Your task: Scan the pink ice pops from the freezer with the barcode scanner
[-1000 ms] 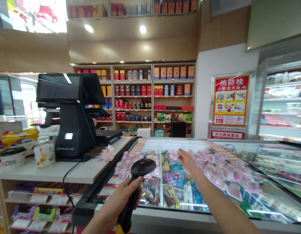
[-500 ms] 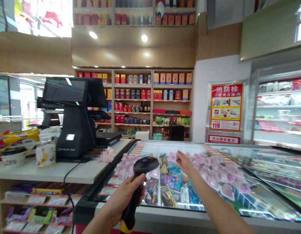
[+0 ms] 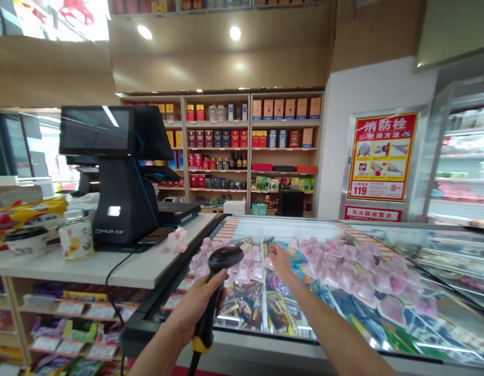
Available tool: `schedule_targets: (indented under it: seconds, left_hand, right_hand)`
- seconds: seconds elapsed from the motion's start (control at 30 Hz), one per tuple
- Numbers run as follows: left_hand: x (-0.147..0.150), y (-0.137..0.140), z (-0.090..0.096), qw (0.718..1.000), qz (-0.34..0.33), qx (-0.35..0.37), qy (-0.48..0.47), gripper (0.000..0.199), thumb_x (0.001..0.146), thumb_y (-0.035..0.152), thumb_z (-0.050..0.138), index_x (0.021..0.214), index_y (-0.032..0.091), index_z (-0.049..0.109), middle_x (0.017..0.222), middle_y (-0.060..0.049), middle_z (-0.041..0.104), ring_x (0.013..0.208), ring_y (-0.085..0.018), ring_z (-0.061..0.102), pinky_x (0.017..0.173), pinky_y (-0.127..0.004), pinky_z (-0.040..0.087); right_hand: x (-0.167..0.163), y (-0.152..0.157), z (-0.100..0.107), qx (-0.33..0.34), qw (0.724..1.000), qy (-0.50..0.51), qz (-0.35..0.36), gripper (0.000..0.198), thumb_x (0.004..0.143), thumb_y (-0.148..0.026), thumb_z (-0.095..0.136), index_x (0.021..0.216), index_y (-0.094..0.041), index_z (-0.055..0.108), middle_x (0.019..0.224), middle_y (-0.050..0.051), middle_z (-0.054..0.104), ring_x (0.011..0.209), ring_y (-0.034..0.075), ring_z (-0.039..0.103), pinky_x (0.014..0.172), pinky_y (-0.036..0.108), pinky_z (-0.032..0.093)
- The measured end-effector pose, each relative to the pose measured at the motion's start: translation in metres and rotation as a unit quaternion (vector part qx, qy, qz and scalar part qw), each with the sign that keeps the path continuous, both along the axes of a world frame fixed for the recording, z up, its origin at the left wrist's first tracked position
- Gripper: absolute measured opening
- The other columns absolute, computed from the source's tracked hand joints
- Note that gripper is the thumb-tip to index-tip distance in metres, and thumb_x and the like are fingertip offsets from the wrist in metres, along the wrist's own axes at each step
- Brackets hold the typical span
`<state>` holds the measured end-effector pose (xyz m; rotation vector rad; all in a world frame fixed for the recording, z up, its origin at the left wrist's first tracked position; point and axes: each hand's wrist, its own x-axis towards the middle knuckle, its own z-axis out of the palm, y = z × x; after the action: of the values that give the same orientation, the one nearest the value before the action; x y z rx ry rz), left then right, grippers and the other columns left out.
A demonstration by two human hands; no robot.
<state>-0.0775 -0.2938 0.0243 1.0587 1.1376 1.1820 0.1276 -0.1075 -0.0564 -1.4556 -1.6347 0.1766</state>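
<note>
My left hand (image 3: pixel 202 295) is wrapped round the handle of a black and yellow barcode scanner (image 3: pixel 222 261), its head tilted over the freezer's glass top. My right hand (image 3: pixel 281 262) reaches over the glass, fingers bent together at a small pink plastic cup (image 3: pixel 268 262). A little blur hides how firmly the fingertips hold it. Next to that cup, to its left, more pink cups (image 3: pixel 244 272) form a smaller group behind the scanner. On the other side of my right arm, a larger group of pink cups (image 3: pixel 363 284) spreads across the glass.
A chest freezer (image 3: pixel 229 339) with bagged goods under its glass stands before me. On the left counter (image 3: pixel 128 275) are a black cash register (image 3: pixel 120 203), a pink item (image 3: pixel 177 240), a paper cup (image 3: pixel 27 244) and snack packs. Stocked shelves (image 3: pixel 216 138) line the back wall.
My right hand has moved left with a pink cup, from near the larger group to beside the smaller group. The view has turned downward. The scanner stays in my left hand.
</note>
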Motion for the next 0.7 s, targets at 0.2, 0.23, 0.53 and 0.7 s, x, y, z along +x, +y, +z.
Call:
schedule_targets:
  seconds: [0.2, 0.23, 0.53, 0.7]
  left_hand:
    - [0.003, 0.007, 0.002, 1.000, 0.026, 0.004, 0.017, 0.032, 0.064, 0.046, 0.054, 0.064, 0.014, 0.049, 0.047, 0.002, 0.050, 0.041, -0.006, 0.043, 0.041, -0.018, 0.032]
    - [0.004, 0.008, 0.002, 1.000, 0.025, 0.001, 0.013, 0.032, 0.064, 0.045, 0.054, 0.064, 0.014, 0.049, 0.047, 0.002, 0.050, 0.041, -0.006, 0.043, 0.041, -0.018, 0.032]
    - [0.023, 0.001, 0.002, 1.000, -0.003, -0.001, 0.000, 0.030, 0.064, 0.044, 0.055, 0.067, 0.015, 0.049, 0.048, 0.003, 0.051, 0.041, -0.007, 0.044, 0.041, -0.018, 0.033]
    - [0.023, -0.013, 0.003, 1.000, -0.022, -0.008, -0.003, 0.032, 0.063, 0.046, 0.056, 0.067, 0.016, 0.049, 0.049, 0.003, 0.052, 0.041, -0.007, 0.044, 0.041, -0.018, 0.035]
  right_hand:
    - [-0.021, 0.020, -0.015, -0.011, 1.000, 0.021, 0.019, 0.028, 0.065, -0.021, 0.051, 0.093, -0.016, 0.057, 0.081, 0.006, 0.064, 0.077, 0.017, 0.058, 0.069, 0.025, 0.041]
    - [-0.019, 0.020, -0.015, -0.014, 0.999, 0.027, 0.020, 0.028, 0.066, -0.023, 0.051, 0.093, -0.016, 0.057, 0.080, 0.006, 0.064, 0.076, 0.017, 0.058, 0.068, 0.026, 0.041]
    - [0.085, -0.024, 0.011, 0.009, 0.973, -0.184, -0.141, 0.026, 0.069, -0.024, 0.049, 0.093, -0.017, 0.057, 0.095, 0.010, 0.058, 0.096, 0.023, 0.046, 0.081, 0.035, 0.031]
    - [0.102, -0.045, 0.006, -0.029, 0.952, -0.281, -0.115, 0.014, 0.067, -0.018, 0.051, 0.075, -0.017, 0.062, 0.086, 0.013, 0.059, 0.094, 0.027, 0.044, 0.081, 0.041, 0.027]
